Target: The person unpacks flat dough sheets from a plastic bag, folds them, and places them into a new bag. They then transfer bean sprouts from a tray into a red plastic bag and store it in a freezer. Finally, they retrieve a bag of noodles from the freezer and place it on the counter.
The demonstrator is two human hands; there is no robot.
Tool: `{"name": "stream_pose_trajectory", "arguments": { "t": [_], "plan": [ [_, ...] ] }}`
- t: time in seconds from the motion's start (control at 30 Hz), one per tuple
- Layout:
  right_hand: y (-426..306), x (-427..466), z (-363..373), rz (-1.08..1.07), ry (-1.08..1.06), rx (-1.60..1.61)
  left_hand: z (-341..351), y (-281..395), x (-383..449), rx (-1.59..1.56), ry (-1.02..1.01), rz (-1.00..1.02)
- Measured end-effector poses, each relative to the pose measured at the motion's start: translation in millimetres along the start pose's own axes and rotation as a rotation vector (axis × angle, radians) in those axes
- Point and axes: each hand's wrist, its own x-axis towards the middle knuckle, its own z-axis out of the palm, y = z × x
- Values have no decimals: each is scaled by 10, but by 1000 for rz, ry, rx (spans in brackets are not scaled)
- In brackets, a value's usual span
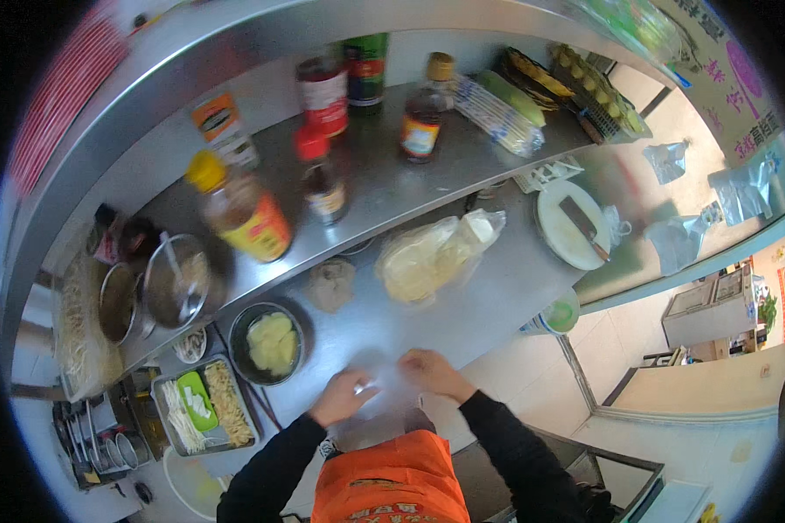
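My left hand (345, 396) and my right hand (434, 374) are raised in front of the apron, over the near edge of the steel counter (366, 333). Their fingers are pinched around what looks like thin clear plastic (390, 387), stretched between them and blurred. A whitish glint shows at the left fingertips. Beyond the left hand stands a dark bowl (237, 356) with pale yellow slices (273, 341) in liquid. Farther back lie a clear bag of pale food (425, 260) and a smaller crumpled bag (331, 285). Chopsticks (266, 406) rest beside the bowl.
A metal tray (182, 444) holds shredded food and a green dish (197, 400). Above the counter, a steel shelf (373, 189) carries several bottles, including a yellow-capped one (252, 225), and a metal pot (176, 281). A cleaver (582, 222) lies on a round white cutting board (559, 245).
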Motion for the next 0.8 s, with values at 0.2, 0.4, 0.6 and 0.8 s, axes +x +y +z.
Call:
{"name": "stream_pose_trajectory", "arguments": {
  "t": [0.2, 0.4, 0.6, 0.8],
  "plan": [
    [390, 429, -1424, -284, 645, -616, 892, 418, 1993, 616, 420, 168],
    [400, 1071, -1766, 155, 475, -770, 636, 5, 2292, 562, 97, -96],
    [103, 733, -1808, -281, 503, -365, 233, 286, 2238, -916, 197, -354],
    [-352, 318, -1506, -382, 321, -595, 672, 917, 2659, -1073, 50, -386]
  ]
}}
